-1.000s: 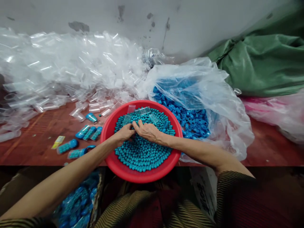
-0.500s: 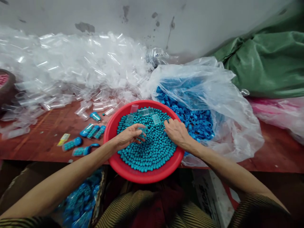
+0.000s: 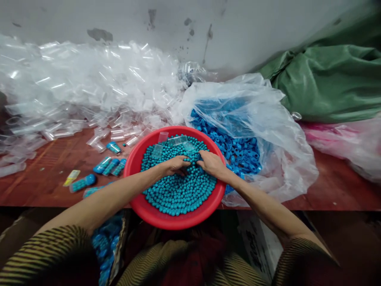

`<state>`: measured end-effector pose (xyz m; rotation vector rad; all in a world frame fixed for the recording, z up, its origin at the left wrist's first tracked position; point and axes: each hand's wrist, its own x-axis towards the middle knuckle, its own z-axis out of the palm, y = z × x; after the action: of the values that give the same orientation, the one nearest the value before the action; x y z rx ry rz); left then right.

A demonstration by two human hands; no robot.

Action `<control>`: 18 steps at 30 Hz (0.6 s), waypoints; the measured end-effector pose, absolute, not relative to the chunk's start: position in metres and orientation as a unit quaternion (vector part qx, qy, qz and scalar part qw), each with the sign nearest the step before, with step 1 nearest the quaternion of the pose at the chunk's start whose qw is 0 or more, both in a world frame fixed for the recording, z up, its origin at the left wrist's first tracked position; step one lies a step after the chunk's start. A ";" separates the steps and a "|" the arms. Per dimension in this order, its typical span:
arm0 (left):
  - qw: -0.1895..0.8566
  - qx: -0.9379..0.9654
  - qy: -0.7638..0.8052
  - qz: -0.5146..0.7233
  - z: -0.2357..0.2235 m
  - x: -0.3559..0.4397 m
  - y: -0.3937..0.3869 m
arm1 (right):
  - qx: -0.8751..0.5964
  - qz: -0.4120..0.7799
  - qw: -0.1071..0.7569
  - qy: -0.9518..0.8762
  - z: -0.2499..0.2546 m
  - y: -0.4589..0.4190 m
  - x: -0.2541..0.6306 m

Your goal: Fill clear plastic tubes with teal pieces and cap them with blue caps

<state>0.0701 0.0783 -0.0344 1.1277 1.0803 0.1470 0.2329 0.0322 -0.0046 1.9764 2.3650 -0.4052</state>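
A red basin (image 3: 178, 223) full of small turquoise beads (image 3: 178, 198) stands at the table's front edge. Over the beads, my left hand (image 3: 177, 165) is closed around a clear plastic tube, mostly hidden by the fingers. My right hand (image 3: 212, 163) pinches a small blue cap (image 3: 199, 157) just right of the left hand; the two hands are close together. Toward the basin's far side, several clear tubes lie on the beads, one of them an upright tube (image 3: 163, 137). Loose blue caps (image 3: 242, 155) spill from a clear plastic bag (image 3: 285, 159) on the right.
Clear tubes (image 3: 89, 79) are heaped along the wall. Left of the basin lie several bead-filled tubes (image 3: 110, 166) and a yellow label (image 3: 71, 177). Below the table edge, a box holds blue-capped tubes (image 3: 102, 248). Green cloth (image 3: 333, 83) covers something at the back right.
My left hand has moved right and turned over the beads. My right hand has shifted slightly left with the blue cap, so the hands are closer. The whole view has shifted a little.
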 end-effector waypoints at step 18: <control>0.744 0.465 0.444 0.181 -0.014 0.024 0.049 | 0.540 -0.524 -0.365 0.548 0.003 0.042 0.231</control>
<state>0.0242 0.0493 -0.0142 1.0183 0.9721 0.3956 0.2307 0.0422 0.0026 2.2570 2.2886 -2.1882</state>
